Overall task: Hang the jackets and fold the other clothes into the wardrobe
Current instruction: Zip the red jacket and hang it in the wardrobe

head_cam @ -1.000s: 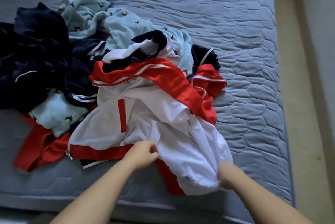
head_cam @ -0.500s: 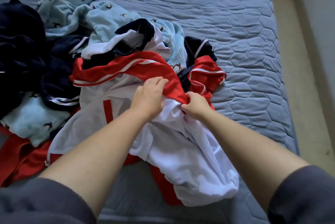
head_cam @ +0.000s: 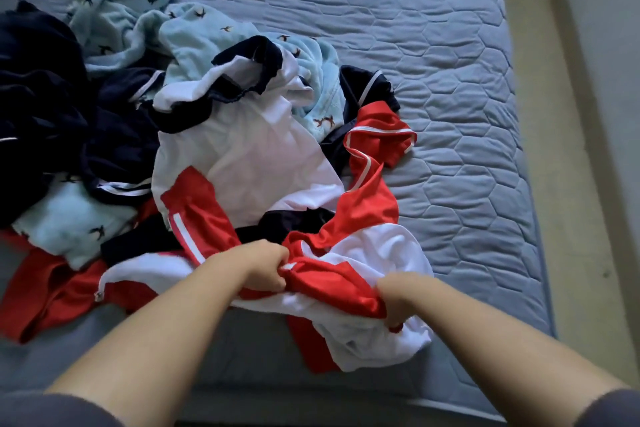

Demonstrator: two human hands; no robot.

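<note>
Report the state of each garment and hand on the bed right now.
red and white jacket: crumpled, held at the near edge of the mattress.
left hand: grips the jacket.
right hand: grips the jacket.
white and navy top: unfolded, on the pile.
light blue fleece: crumpled, unfolded.
navy clothes: heaped, unfolded.

A grey-blue quilted mattress (head_cam: 433,46) carries a loose heap of clothes across the left and centre of the frame: pale blue bird-print fleece (head_cam: 194,35) at upper left, navy garments (head_cam: 41,87) at far left, a red-and-white jacket (head_cam: 381,253) at lower centre, a red garment (head_cam: 45,291) at lower left.
</note>
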